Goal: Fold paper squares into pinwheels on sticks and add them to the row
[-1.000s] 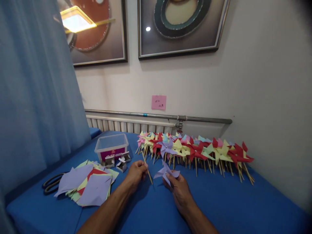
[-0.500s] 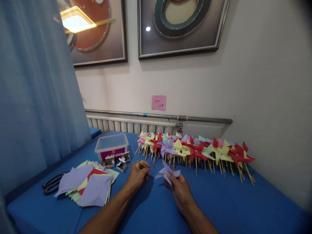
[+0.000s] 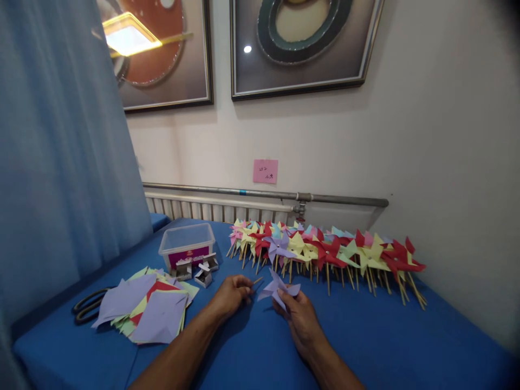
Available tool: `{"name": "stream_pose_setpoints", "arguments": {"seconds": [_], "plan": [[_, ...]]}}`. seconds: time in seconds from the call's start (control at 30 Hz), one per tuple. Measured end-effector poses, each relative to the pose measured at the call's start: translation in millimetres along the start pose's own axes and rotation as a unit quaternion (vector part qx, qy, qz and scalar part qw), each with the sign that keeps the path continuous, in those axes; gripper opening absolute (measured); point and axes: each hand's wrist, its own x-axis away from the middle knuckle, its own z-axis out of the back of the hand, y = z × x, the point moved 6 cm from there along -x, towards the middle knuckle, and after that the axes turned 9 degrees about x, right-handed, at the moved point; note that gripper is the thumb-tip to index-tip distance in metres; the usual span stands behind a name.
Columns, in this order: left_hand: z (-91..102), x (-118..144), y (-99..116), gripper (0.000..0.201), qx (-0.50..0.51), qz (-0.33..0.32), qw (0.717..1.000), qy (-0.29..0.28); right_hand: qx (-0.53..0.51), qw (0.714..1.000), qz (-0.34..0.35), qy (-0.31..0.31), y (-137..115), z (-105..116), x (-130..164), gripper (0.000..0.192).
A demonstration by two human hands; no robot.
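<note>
My left hand [image 3: 233, 296] is closed on a thin wooden stick [image 3: 258, 281], whose tip pokes out to the right of the fingers. Close by, my right hand [image 3: 298, 317] pinches a folded purple paper pinwheel [image 3: 278, 287] between thumb and fingers. A small gap lies between the stick's tip and the pinwheel's left blade. Behind both hands, a long row of finished pinwheels on sticks [image 3: 327, 252] in red, yellow, purple, green, pink and blue leans across the table. Most of the stick is hidden by my left fingers.
Left of my arms lies a pile of cut paper squares [image 3: 158, 317], with black-handled scissors [image 3: 87, 306] partly under it. Small open boxes [image 3: 203, 275] stand before a clear plastic tub [image 3: 187, 238]. A blue curtain [image 3: 65, 151] hangs at left; a radiator [image 3: 219, 208] runs along the wall.
The stick has turned in my left hand: it lay across the fingers and now points right toward the pinwheel. My left hand has shifted slightly right; my right hand stays nearly still.
</note>
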Motion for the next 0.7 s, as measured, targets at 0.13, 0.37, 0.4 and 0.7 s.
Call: {"name": "stream_pose_setpoints", "arguments": {"seconds": [0.13, 0.37, 0.4, 0.7], "plan": [[-3.7, 0.0, 2.0, 0.031, 0.001, -0.001, 0.999, -0.048, -0.005, 1.000, 0.002, -0.002, 0.0, -0.5, -0.7, 0.045], [-15.2, 11.1, 10.8, 0.009, -0.071, -0.016, 0.996, -0.052, -0.002, 1.000, 0.008, -0.002, 2.4, 2.8, -4.8, 0.047], [-16.4, 11.9, 11.4, 0.010, -0.073, -0.021, 0.996, -0.054, 0.000, 1.000, 0.007, 0.000, 3.2, 3.6, -5.7, 0.046], [-15.2, 9.3, 8.2, 0.012, -0.072, -0.033, 0.996, -0.037, -0.005, 1.000, -0.001, -0.001, 8.0, 4.4, -9.0, 0.045]]}}
